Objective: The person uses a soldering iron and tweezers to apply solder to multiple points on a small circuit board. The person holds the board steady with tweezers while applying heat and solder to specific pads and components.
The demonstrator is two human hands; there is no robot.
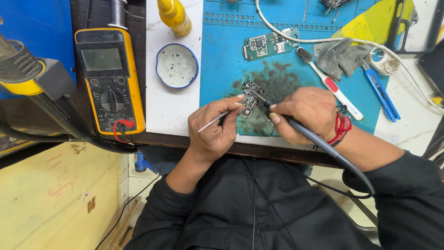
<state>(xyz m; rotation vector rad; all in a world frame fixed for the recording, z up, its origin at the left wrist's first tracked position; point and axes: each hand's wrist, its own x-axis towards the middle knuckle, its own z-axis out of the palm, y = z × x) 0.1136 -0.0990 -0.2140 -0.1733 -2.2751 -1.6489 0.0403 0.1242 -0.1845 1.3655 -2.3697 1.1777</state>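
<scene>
**Soldering position at the small circuit board**

The right hand (305,113) is closed around a soldering iron (282,115), held like a pen, with its metal tip resting on the small circuit board (250,98). The iron's dark cable (342,162) runs from the handle toward the near right, over the table edge. A red thread band (342,124) sits on the right wrist.

The left hand (217,129) is closed on thin metal tweezers (213,121); the fingertips (238,103) touch the left edge of the small circuit board, and the tweezers' free end points to the near left.

The small circuit board lies on a soot-stained patch of the blue work mat (222,60), close to the near edge of the table.

Farther on the mat lies a green circuit board (267,45). To its right lie a toothbrush (328,83), a grey rag (340,58) and a blue tool (380,95). A white cable (286,33) crosses the far part of the mat.

Left of the mat stand a round tin lid (176,65) and a yellow bottle (175,16). Further left lies a yellow multimeter (109,78).
</scene>
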